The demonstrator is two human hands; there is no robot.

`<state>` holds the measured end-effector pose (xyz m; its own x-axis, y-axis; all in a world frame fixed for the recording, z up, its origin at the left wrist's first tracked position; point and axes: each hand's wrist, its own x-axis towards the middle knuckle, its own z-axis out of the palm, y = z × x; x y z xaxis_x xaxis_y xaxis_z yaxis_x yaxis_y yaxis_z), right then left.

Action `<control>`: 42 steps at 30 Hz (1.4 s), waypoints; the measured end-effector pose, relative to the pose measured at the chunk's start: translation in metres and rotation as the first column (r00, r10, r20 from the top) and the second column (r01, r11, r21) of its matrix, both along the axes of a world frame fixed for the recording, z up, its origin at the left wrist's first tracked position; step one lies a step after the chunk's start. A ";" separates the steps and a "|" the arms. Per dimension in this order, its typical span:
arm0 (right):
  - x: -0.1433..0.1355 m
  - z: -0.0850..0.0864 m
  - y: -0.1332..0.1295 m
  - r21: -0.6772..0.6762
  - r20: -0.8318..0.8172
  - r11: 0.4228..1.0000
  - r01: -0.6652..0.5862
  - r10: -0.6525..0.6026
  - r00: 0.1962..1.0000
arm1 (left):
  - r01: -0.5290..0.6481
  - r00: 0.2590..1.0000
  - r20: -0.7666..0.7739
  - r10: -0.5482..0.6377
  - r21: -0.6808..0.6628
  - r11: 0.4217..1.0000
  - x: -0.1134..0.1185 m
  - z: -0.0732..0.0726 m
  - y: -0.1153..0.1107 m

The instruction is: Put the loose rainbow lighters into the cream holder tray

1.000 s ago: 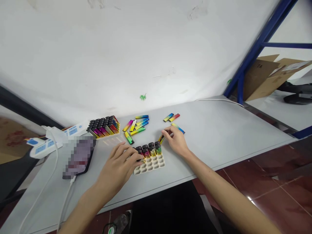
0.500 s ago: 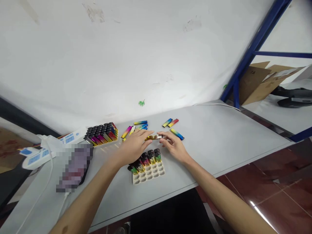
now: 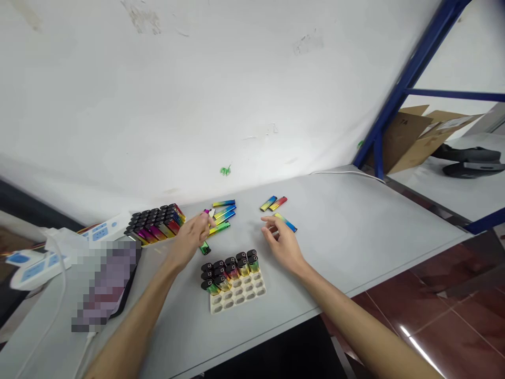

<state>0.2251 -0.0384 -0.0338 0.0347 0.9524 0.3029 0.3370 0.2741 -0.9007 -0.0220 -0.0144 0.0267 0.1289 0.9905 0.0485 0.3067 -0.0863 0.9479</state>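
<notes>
My left hand (image 3: 193, 234) is closed, fingertips pinched on a lighter in the loose pile; the fingers hide most of it. A magenta end and a white end show just past the knuckles. A green lighter (image 3: 205, 248) with a black top lies partly under this hand. My right hand (image 3: 282, 239) hovers over the table with bent fingers apart, nothing in them, close to a yellow-blue lighter (image 3: 286, 223). Between the forearms, a cream tray (image 3: 252, 298) holds several upright black-topped lighters (image 3: 232, 269) in its back rows; front sockets are bare.
A full block of upright lighters (image 3: 155, 223) stands at the left, beside a white power strip (image 3: 100, 230) and a blurred phone (image 3: 108, 284) on a cable. Blue-yellow lighters (image 3: 224, 215) and a red-yellow one (image 3: 279, 203) lie near the wall. A blue frame (image 3: 379, 152) rises at the right.
The gold lighter between my hands is no longer there. My left hand has moved left to the loose lighters, uncovering the tray's back rows. My right hand stays near its place, now empty.
</notes>
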 end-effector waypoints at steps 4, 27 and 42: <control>-0.001 -0.001 -0.002 -0.002 0.078 1.000 -0.012 0.012 0.997 | -0.243 0.942 0.207 0.263 -0.120 0.963 -0.009 -0.031 -0.001; -0.089 0.034 0.096 0.079 0.753 0.854 -0.514 0.287 0.593 | -0.269 0.696 0.664 0.273 -0.112 0.957 -0.003 -0.023 -0.006; -0.070 0.000 0.085 0.012 0.771 0.927 -0.374 0.230 0.594 | -0.331 0.706 0.637 0.310 -0.090 0.939 0.005 -0.026 -0.011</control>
